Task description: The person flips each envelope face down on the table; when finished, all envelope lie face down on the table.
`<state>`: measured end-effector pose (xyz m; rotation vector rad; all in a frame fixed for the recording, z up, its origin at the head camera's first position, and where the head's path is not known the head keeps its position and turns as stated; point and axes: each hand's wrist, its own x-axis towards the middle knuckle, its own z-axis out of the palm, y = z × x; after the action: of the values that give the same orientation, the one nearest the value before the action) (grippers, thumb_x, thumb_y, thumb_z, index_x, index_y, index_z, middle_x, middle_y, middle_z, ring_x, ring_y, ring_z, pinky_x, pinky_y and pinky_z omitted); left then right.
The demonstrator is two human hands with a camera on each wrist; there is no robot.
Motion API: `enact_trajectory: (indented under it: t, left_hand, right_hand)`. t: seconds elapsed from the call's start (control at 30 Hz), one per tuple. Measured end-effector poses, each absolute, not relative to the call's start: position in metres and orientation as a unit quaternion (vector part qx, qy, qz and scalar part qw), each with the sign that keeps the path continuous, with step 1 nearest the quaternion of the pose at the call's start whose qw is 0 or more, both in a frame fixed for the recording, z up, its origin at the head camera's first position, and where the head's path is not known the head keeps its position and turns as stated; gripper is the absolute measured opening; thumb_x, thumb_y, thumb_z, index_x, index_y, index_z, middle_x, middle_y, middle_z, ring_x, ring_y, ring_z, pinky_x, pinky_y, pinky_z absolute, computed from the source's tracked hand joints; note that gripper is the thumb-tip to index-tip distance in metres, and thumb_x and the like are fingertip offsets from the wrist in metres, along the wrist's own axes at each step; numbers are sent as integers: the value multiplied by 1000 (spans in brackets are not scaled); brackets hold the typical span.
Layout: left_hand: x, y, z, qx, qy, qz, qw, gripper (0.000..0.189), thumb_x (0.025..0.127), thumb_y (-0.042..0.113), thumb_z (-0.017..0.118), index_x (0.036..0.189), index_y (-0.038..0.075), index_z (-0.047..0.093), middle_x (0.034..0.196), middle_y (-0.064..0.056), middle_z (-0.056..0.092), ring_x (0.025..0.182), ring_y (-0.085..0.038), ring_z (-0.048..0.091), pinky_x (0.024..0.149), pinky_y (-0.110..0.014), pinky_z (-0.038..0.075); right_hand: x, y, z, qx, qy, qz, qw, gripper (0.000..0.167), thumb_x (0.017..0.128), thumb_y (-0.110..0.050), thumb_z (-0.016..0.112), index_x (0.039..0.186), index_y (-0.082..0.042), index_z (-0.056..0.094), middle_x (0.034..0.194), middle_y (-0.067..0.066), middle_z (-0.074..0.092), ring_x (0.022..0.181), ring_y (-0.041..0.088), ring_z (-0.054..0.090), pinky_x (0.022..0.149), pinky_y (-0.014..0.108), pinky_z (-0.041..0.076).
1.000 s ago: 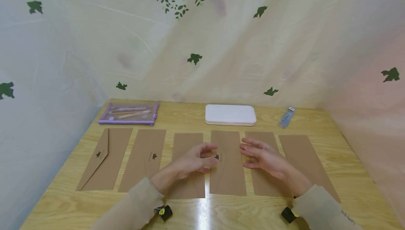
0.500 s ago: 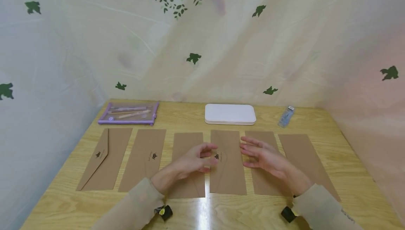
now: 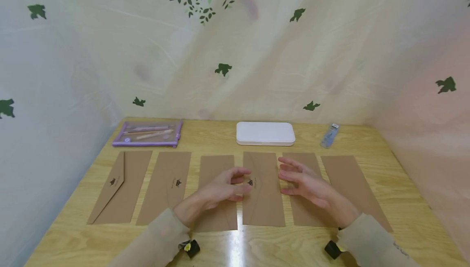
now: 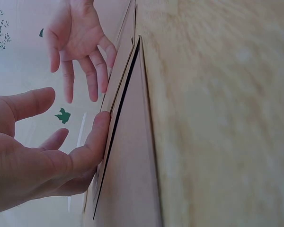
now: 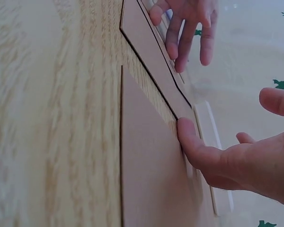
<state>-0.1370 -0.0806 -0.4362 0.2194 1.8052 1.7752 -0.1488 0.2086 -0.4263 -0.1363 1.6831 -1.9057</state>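
Observation:
Several brown paper envelopes lie in a row across the wooden table. My left hand [image 3: 225,185], fingers loosely bent and holding nothing, is over one plain envelope [image 3: 217,164]. My right hand [image 3: 306,183] is over another envelope [image 3: 310,214], its fingers spread and slightly curved. Between the hands lies an envelope [image 3: 264,205] with a small black crown print, partly covered by the left fingertips. In the left wrist view, the left hand [image 4: 42,151] has a fingertip right at an envelope's flap edge. In the right wrist view, the right hand [image 5: 246,156] has a fingertip close to an envelope's edge.
Along the back of the table [image 3: 205,136] lie a purple-edged clear pencil pouch [image 3: 148,133] with pens inside, a white flat case [image 3: 265,133] and a small bluish packet [image 3: 329,135]. A pale cloth printed with leaves and birds encloses the back and sides.
The head view has shifted slightly, so the table things sit a little further left in it. Both hands keep their pose and place above the envelopes.

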Motion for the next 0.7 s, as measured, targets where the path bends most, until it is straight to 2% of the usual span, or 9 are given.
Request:
enact_trajectory:
  t: [0.27,0.7]
  left_hand:
    - [-137,-79,-437,78,681,666,295,58,95,11,72,147,3,47,154,-18,41,143,-39,34,94,-47,56]
    - [-136,-80,-436,82,680,667,293,57,96,10,71,147,1,46,154,-20,41,143,-40,34,94,-47,56]
  right_hand:
    - [-148,208,-426,-47,635,-715,288,73,103,-16,59,160,-3,16,163,23,5,149,43,14,106,60,42]
    - [-149,208,-424,-47,628,-717,299,71,105,-19,54,160,0,13,164,25,8,149,43,15,107,59,41]
